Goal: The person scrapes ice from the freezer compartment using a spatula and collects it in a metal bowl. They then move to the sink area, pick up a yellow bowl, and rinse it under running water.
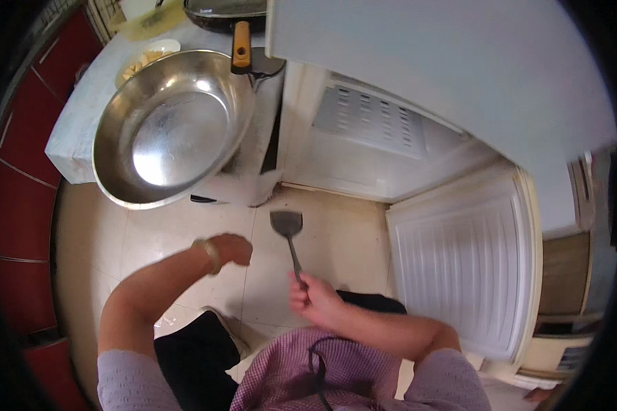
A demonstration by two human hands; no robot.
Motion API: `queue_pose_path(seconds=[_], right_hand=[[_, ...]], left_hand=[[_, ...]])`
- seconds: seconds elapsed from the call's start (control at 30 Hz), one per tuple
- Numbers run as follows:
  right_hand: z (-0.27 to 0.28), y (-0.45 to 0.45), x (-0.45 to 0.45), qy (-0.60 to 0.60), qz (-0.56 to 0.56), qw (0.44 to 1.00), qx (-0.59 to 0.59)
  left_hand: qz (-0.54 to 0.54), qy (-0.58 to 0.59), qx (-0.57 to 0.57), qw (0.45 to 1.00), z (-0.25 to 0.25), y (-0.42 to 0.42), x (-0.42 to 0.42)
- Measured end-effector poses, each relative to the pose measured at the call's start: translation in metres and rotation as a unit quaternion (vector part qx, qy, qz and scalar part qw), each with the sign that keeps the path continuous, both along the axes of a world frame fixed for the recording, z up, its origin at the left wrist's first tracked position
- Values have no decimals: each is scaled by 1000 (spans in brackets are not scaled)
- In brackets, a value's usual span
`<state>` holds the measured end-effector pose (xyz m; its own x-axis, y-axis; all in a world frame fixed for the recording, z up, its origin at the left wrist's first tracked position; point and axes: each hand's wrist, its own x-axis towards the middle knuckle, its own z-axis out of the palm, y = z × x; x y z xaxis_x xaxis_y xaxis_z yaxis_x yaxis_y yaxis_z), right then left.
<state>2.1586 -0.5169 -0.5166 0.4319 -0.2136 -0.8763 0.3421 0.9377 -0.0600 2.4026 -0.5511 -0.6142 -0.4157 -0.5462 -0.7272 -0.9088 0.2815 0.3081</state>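
Note:
In my right hand [312, 299] I hold a dark spatula [287, 223] by its handle, its flat blade pointing away from me above the floor. My left hand [232, 249], with a pale bangle at the wrist, hangs in the air to the left of the spatula; its fingers are bent and turned away, so whether it holds anything is not visible. Beyond both hands, a large steel wok [182, 123] sits at the cloth-covered table's near right side, neither hand touching it. Its interior looks bare and shiny, and a wooden-ended handle [241, 46] reaches across its far rim.
The covered table [74, 149] also holds a plate of pale food pieces [139, 64] and a dark lidded pan [223, 13]. At right, a fridge's lower compartment [349, 149] stands with its ribbed door [457, 267] swung out near my right arm. Red cabinets [20, 205] line the left.

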Motion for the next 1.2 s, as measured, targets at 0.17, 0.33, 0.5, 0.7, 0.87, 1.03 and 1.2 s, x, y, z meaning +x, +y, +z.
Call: queue_pose_path(seconds=[0.17,0.33,0.5,0.7,0.87,1.03,1.2], right_hand=[[-6,-11,-23,-30,-90,994,-57],[28,-27,-127,66,-70,973,-208],[50,-24,-219,213,1,925,-316],[-7,5,-238,225,47,931,-284],[-41,-26,-222,294,56,903,-308],[-107,-105,-217,412,82,825,-378],[-153,-174,-212,418,118,830,-351]], left_hand=[[19,-73,-68,995,61,18,-66],[138,87,-122,979,115,131,-37],[294,159,-117,935,163,223,8],[512,256,-140,808,191,272,-10],[481,274,-182,813,233,269,-69],[434,292,-225,822,230,223,-107],[388,262,-152,870,219,163,-124]])
